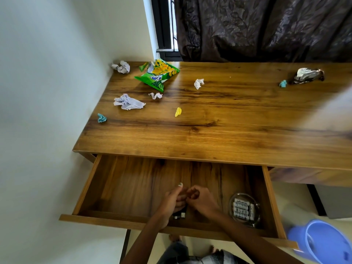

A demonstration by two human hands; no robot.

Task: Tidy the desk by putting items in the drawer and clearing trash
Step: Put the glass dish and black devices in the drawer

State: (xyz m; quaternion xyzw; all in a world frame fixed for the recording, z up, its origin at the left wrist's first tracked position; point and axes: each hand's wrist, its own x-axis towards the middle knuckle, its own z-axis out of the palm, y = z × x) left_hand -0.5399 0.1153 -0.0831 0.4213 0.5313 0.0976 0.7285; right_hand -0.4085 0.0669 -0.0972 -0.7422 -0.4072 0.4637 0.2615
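Observation:
The wooden desk (pixel 219 130) has its drawer (pixel 125 187) pulled open below the front edge. Both hands are inside the drawer, close together. My left hand (pixel 172 201) is curled around a small black object (pixel 180 215) with metal ends that pokes out under the palm. My right hand (pixel 202 201) touches the left hand's fingers with its own fingers bent. A round glass dish holding batteries (pixel 243 209) sits in the drawer's right part. On the desk lie a green chips bag (pixel 158 74), crumpled papers (pixel 127 101), a yellow scrap (pixel 178 112) and a foil wrapper (pixel 306 75).
More scraps lie on the desk: a paper ball (pixel 122 67) at the back left corner, a teal wad (pixel 101 118), small white bits (pixel 198 83) and another teal bit (pixel 283 83). A blue plastic bin (pixel 323 242) stands at the lower right. White wall on the left, dark curtain behind.

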